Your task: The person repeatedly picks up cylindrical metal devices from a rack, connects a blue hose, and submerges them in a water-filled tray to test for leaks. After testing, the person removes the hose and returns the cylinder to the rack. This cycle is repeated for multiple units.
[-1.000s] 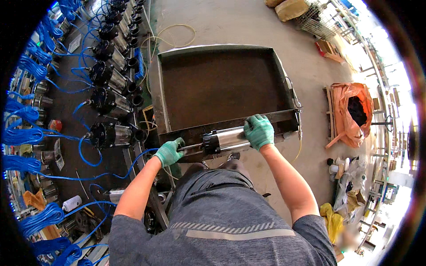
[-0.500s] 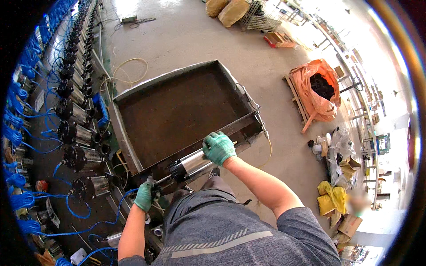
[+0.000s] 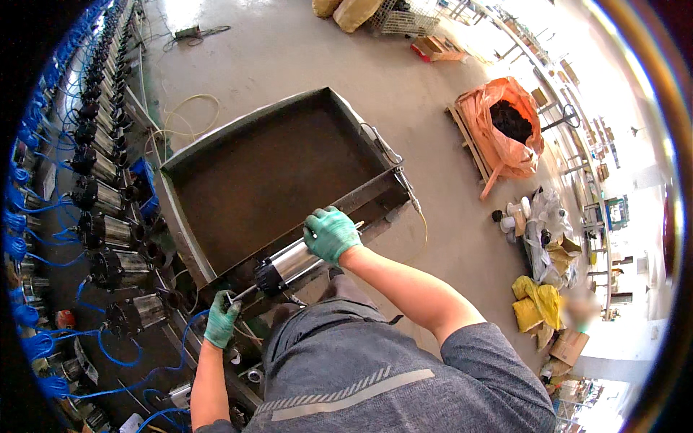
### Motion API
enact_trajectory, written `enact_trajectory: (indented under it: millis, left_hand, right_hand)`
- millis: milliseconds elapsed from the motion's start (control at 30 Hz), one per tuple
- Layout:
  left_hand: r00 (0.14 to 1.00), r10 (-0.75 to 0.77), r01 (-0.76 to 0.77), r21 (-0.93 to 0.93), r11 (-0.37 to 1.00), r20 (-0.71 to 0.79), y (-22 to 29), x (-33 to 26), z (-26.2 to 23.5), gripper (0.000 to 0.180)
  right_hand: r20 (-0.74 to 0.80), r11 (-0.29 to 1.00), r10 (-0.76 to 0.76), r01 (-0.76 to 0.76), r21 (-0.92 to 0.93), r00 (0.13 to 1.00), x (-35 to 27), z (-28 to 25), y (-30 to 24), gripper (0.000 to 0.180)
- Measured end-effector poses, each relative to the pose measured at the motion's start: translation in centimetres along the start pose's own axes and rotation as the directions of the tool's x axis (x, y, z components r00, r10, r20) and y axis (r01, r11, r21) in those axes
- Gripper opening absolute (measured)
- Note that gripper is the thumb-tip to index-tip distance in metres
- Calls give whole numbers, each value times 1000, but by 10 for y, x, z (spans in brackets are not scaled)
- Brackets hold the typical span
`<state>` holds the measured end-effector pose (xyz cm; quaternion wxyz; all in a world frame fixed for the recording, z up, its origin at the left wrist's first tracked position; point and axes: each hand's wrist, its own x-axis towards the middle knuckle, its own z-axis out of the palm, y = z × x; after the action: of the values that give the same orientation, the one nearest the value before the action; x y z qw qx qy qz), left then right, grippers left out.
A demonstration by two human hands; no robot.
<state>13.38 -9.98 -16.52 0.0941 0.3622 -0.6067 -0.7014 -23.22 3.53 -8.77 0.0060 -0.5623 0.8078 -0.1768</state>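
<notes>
My right hand [image 3: 332, 235], in a green glove, is wrapped over the bare end of a shiny steel cylindrical motor [image 3: 294, 263]. The motor lies slantwise across the near edge of a large metal tank [image 3: 189, 231], its black ribbed end toward my left. A thin rod [image 3: 246, 292] runs from that black end to my left hand [image 3: 221, 322], also green-gloved. The left fingers are closed at the rod's tip; what exactly they pinch is too small to make out. Dark brown liquid appears to fill the tank.
Rows of similar steel motors [image 3: 115, 231] with coiled blue cables [image 3: 54, 346] line the left side. A pale hose [image 3: 209, 97] lies beyond the tank. To the right are an orange sack [image 3: 509, 148] on a pallet, yellow bags [image 3: 535, 303] and a cardboard box [image 3: 568, 346].
The whole view has shifted slightly, so most things sit further left. My right hand stays on the motor. My left hand has turned a little, its fingers now at the rod's tip.
</notes>
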Motion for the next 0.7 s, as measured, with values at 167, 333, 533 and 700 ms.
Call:
enact_trajectory:
  millis: [167, 333, 533, 700]
  left_hand:
    - [999, -18, 17, -56, 998, -33, -19, 0, -3, 30]
    - [994, -47, 49, 15, 999, -99, -9, 4, -10, 34]
    - [812, 82, -65, 51, 997, -578, -24, -47, 3, 35]
    - [751, -39, 49, -4, 999, -659, -18, -80, 49, 34]
  right_hand:
    - [36, 1000, 7, -7, 9, 999, 0, -2, 1, 20]
    - [82, 985, -8, -6, 173, 997, -2, -15, 2, 26]
    - [-227, 863, 407, -291, 412, 885, -35, -37, 124, 27]
    - [-79, 623, 781, -764, 167, 620, -116, -2, 301, 43]
